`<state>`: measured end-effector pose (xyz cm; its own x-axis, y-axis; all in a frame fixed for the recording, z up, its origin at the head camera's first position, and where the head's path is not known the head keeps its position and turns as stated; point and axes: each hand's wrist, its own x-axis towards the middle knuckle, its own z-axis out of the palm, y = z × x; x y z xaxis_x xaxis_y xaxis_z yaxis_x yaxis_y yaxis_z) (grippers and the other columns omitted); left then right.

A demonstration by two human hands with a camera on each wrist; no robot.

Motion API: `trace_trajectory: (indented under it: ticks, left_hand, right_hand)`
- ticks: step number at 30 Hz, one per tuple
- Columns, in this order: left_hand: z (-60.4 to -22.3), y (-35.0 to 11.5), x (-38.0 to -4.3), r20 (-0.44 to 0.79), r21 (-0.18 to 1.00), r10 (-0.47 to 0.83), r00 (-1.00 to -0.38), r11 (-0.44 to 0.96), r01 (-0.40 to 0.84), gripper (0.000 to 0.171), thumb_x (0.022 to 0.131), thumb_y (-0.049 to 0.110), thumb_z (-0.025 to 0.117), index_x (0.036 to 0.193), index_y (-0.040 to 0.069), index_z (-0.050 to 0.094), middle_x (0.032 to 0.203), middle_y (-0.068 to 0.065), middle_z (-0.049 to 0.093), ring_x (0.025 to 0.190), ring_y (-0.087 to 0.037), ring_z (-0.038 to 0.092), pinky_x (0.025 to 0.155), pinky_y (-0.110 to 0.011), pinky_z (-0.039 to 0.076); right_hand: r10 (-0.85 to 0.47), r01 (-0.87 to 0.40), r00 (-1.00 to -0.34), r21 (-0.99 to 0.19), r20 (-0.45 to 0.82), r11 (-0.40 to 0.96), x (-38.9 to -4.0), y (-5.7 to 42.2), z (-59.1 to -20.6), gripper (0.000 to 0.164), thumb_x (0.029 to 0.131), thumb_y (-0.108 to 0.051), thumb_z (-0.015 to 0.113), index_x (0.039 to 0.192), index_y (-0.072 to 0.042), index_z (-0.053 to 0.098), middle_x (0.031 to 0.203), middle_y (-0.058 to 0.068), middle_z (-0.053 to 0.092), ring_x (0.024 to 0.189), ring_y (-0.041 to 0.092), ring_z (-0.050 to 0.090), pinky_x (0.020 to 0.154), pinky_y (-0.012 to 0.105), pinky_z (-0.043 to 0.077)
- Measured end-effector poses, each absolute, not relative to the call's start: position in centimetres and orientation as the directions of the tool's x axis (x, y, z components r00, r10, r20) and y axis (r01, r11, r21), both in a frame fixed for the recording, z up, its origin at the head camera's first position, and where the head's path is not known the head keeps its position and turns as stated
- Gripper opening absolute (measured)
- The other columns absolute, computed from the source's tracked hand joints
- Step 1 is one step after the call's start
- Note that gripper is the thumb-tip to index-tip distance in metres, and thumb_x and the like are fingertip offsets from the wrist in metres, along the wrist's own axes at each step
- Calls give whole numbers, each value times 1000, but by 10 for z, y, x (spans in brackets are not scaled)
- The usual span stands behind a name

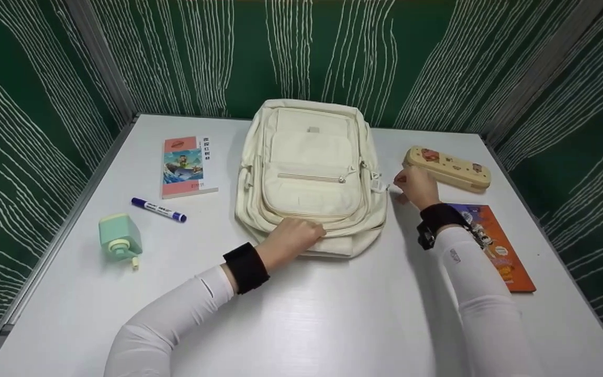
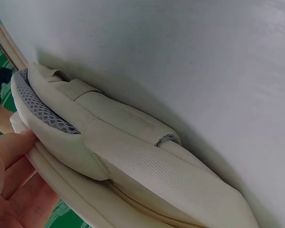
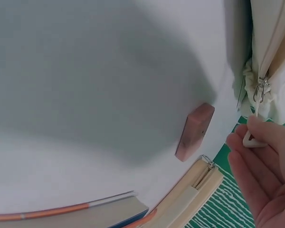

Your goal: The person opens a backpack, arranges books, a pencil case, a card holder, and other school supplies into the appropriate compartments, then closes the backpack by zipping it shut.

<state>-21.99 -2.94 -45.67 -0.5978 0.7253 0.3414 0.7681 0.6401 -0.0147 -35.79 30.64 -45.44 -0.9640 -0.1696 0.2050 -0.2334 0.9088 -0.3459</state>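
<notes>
A cream backpack (image 1: 312,157) lies on the table, its front pocket facing up. My left hand (image 1: 293,235) grips the bag's near edge; in the left wrist view the thumb and fingers (image 2: 23,138) pinch the fabric beside a strap (image 2: 147,161) with grey mesh. My right hand (image 1: 417,186), at the bag's right side, pinches a pale zipper pull (image 3: 251,141) hanging on a cord from the metal slider (image 3: 262,88). Beside the slider, the zipper is parted. Under the right hand, a small pinkish block (image 3: 195,132) rests on the table.
Right of the bag lie a yellow pencil case (image 1: 448,168) and an orange book (image 1: 500,251). To the left are a pink-and-white book (image 1: 183,170), a blue marker (image 1: 158,209) and a green pencil sharpener (image 1: 119,233). Green walls border the table (image 1: 301,324).
</notes>
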Motion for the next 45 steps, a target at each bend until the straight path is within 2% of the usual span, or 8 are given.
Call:
trace_trajectory:
  ticks: [9, 15, 24, 30, 34, 37, 41, 45]
  left_hand:
    - [-459, -31, -219, 361, -33, 736, -573, 624, 781, 16, 98, 15, 64, 85, 13, 72, 78, 1, 75, 68, -14, 72, 59, -28, 57]
    - [-460, -31, -219, 354, -13, 725, -591, 635, 772, 18, 100, 17, 62, 86, 13, 72, 79, 0, 75, 68, -14, 72, 59, -27, 58]
    - [-464, -44, -218, 394, 155, 680, -618, 614, 774, 13, 100, 11, 63, 105, 13, 74, 98, -1, 80, 84, -19, 77, 70, -33, 62]
    - [-461, -64, -219, 358, 265, 632, -687, 636, 724, 13, 97, 15, 69, 109, 12, 74, 103, -3, 79, 91, -22, 77, 76, -37, 62]
    - [-460, -74, -221, 331, 296, 608, -722, 659, 691, 15, 95, 19, 72, 108, 12, 74, 105, -3, 79, 93, -23, 76, 80, -38, 63]
    - [-460, -78, -221, 316, 300, 604, -731, 668, 681, 15, 95, 20, 73, 108, 12, 74, 108, -4, 79, 95, -23, 76, 81, -38, 63]
    - [-461, -80, -222, 301, 307, 597, -744, 678, 668, 15, 95, 21, 72, 108, 13, 73, 108, -4, 79, 93, -23, 76, 79, -37, 63]
    - [-463, -82, -222, 302, 307, 596, -744, 678, 668, 16, 95, 22, 72, 108, 13, 73, 105, -4, 79, 89, -23, 76, 75, -36, 63]
  right_hand:
    - [-112, -199, -961, -350, 252, 915, -372, 303, -451, 13, 92, -1, 68, 98, 7, 77, 102, 28, 76, 96, 47, 71, 87, 59, 56]
    - [-135, -213, -958, -310, 254, 927, -372, 298, -454, 14, 90, 1, 67, 95, 8, 77, 98, 28, 76, 94, 48, 72, 85, 59, 57]
    - [-293, -317, -932, -86, 215, 945, -341, 278, -439, 10, 89, -2, 68, 92, 4, 76, 91, 25, 76, 83, 44, 71, 73, 59, 56]
    - [-474, -532, -832, -168, 289, 830, -294, 236, -435, 19, 95, -14, 70, 106, -1, 76, 105, 19, 78, 90, 38, 74, 75, 55, 60]
    - [-654, -716, -696, -223, 296, 661, -265, 211, -440, 26, 96, -27, 72, 110, -5, 77, 107, 13, 80, 92, 29, 77, 78, 46, 63]
    - [-726, -778, -628, -230, 281, 584, -249, 200, -446, 30, 96, -32, 72, 113, -8, 77, 111, 10, 80, 98, 25, 77, 83, 42, 63]
    - [-741, -795, -606, -200, 290, 572, -238, 195, -454, 31, 96, -28, 72, 119, -7, 75, 118, 12, 78, 106, 28, 76, 87, 43, 63]
    - [-724, -788, -611, -168, 320, 592, -234, 194, -460, 28, 96, -21, 72, 119, -5, 75, 114, 13, 78, 103, 30, 76, 84, 44, 63]
